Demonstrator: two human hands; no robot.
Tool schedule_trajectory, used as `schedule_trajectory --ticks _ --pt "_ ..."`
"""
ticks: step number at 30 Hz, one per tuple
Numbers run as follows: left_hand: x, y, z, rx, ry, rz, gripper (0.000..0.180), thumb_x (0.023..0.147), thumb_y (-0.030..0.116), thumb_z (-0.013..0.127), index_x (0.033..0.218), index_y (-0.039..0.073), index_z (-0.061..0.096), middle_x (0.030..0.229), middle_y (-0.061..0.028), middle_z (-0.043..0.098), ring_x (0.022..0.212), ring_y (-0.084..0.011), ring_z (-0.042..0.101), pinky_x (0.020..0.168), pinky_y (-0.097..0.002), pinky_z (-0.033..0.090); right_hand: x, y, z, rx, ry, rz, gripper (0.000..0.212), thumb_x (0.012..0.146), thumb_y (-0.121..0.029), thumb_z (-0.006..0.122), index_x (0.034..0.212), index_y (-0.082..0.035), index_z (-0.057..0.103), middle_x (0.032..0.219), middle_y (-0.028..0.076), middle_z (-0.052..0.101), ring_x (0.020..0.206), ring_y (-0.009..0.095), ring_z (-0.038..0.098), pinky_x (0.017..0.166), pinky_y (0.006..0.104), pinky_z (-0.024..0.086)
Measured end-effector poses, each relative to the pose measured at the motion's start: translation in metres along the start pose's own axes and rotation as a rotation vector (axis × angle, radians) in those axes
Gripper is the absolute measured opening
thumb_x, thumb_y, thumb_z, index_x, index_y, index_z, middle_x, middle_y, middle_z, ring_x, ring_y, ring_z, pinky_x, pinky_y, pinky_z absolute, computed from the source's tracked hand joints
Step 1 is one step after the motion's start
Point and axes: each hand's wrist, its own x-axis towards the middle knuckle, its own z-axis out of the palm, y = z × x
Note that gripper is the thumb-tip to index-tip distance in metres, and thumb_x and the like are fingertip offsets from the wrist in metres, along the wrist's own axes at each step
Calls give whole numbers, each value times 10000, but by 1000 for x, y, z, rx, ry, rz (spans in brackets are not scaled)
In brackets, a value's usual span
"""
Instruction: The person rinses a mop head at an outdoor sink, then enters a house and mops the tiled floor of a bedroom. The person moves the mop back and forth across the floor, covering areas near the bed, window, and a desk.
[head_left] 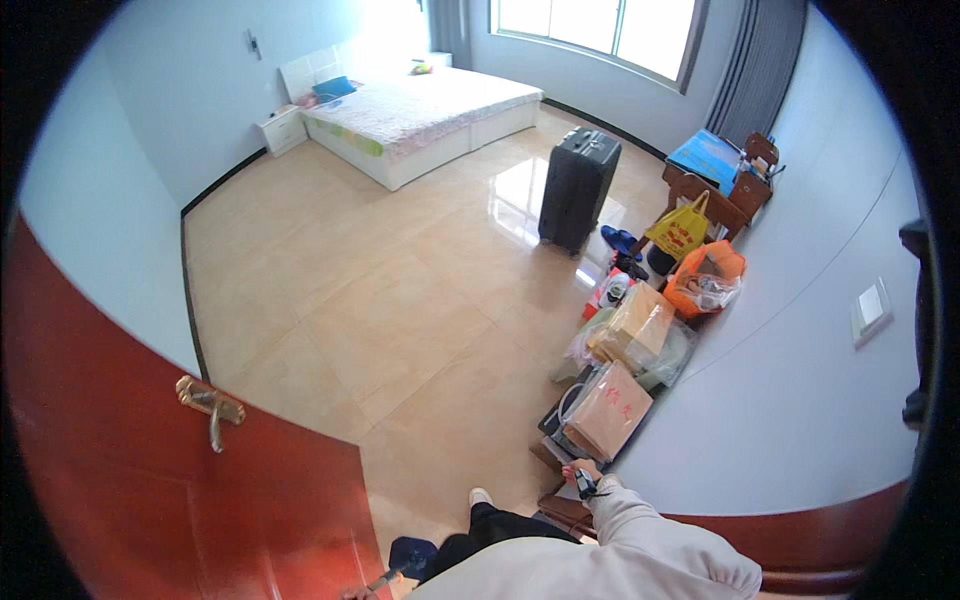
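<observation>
At the bottom edge my left hand (360, 593) is mostly cut off, with its fingers closed round a grey handle. That handle leads to a dark blue flat tool (412, 555), which looks like a dustpan, low beside my dark trousers. My right hand (578, 469) reaches out in a pale sleeve, with a black device (586, 484) at the wrist. Its fingers are curled at the near end of the piled belongings, by a plastic-wrapped tan packet (608, 410); what they grip is too small to make out.
A red-brown door (130, 430) stands open at left. Along the right wall lie brown packets (636, 325), an orange bag (705, 280), a yellow bag (680, 230) and blue slippers (620, 240). A black suitcase (578, 190) stands upright ahead; beyond it are a bed (430, 110) and a desk (705, 158).
</observation>
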Motion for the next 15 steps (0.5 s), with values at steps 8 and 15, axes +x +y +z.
schedule_trajectory --ticks 8,15 --pt "55 -85 144 189 -8 -147 244 688 69 488 499 126 345 407 34 339 356 -69 342 348 -204 165 -22 -41 31 288 45 -92 153 816 -138 468 796 -6 542 626 43 561 544 161 547 524 278 482" --pt "137 -151 267 175 -14 -224 224 649 70 544 512 122 375 422 33 412 336 -62 368 325 -183 194 -9 -132 133 315 -148 -179 284 774 -14 481 1054 -46 448 843 85 571 693 166 556 658 302 480"
